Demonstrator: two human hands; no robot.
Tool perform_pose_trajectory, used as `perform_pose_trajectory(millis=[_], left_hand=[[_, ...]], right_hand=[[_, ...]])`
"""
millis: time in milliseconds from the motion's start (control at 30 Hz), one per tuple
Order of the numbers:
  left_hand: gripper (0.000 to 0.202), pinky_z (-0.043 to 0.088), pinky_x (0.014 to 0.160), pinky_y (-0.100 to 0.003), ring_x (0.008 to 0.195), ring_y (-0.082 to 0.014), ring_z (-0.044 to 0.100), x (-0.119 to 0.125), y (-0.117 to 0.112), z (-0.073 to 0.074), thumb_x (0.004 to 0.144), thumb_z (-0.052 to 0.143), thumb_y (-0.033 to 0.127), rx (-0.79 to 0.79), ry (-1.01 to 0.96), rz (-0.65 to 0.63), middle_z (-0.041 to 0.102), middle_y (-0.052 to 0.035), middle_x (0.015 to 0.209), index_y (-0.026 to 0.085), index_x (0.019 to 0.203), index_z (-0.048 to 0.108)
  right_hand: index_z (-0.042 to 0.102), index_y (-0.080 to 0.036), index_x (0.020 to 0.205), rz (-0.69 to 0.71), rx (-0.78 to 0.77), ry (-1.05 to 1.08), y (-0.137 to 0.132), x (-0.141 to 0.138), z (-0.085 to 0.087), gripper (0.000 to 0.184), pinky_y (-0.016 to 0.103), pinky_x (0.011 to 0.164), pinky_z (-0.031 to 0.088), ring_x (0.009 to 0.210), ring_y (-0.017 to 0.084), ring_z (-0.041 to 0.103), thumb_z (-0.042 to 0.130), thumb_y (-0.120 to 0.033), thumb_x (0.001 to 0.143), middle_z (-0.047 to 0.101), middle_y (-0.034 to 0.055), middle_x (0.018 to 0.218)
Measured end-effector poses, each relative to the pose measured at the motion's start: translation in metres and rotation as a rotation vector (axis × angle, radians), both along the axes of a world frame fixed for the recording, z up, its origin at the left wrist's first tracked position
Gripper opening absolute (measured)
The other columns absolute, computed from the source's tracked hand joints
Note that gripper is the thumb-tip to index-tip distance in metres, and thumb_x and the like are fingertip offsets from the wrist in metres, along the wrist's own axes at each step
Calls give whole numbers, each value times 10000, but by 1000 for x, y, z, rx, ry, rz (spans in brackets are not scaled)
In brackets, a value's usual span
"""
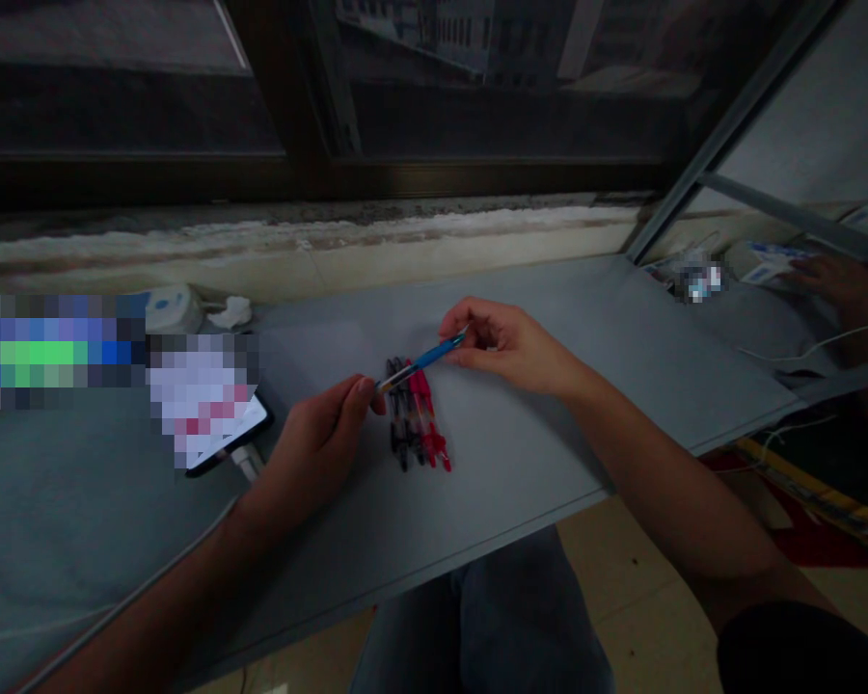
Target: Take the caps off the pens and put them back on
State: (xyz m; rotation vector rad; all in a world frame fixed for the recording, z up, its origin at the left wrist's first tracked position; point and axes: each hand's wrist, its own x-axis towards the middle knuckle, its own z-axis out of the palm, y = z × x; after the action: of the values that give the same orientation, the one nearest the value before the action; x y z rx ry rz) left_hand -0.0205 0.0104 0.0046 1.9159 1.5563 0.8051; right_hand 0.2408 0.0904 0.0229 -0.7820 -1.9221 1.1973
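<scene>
The slim blue-and-clear plastic pen was suspended above the grey desk, its ends clamped in the left grip and right grip. It appeared light, stiff and smooth (a loose pinch risked slippage); mid-barrel, between the grips, suited holding. Black-and-clear plastic pens and red-and-clear plastic pens lay beneath. Lateral room extended from the right grip toward the grey metal post; the front edge lay bodyward of both grips.

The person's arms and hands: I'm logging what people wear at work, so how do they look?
Both the left hand and the right hand are ungloved, with no ring or watch that I can make out. The left forearm is bare. A black sleeve covers the upper right arm; any left sleeve is out of view.
</scene>
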Motion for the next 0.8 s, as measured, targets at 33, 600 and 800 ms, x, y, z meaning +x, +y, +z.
perform_pose_trajectory(millis=[33, 600, 800], left_hand=[[467, 357, 538, -266, 547, -156, 430, 0, 0, 0, 1040, 359, 540, 2, -11, -1, 403, 53, 604, 218, 845, 633], [381, 474, 589, -249, 603, -146, 613, 0, 2, 2, 976, 579, 534, 42, 83, -132, 744, -11, 813, 209, 1100, 735], [390, 462, 565, -232, 563, -131, 590, 3, 2, 5, 987, 543, 511, 40, 95, -131, 730, -2, 751, 194, 1071, 755]], right_hand=[[633, -164, 1091, -21, -3, 13, 0, 0, 0, 357, 222, 602, 397, 665, 79, 533, 810, -336, 833, 667, 9, 944], [661, -176, 999, -229, -105, 340, 3, -2, 6, 257, 215, 542, 462, 583, 82, 554, 767, -362, 856, 570, -56, 677], [636, -183, 1001, -259, -65, 340, 7, -1, 6, 272, 206, 524, 448, 584, 76, 563, 780, -356, 849, 571, -59, 705]])
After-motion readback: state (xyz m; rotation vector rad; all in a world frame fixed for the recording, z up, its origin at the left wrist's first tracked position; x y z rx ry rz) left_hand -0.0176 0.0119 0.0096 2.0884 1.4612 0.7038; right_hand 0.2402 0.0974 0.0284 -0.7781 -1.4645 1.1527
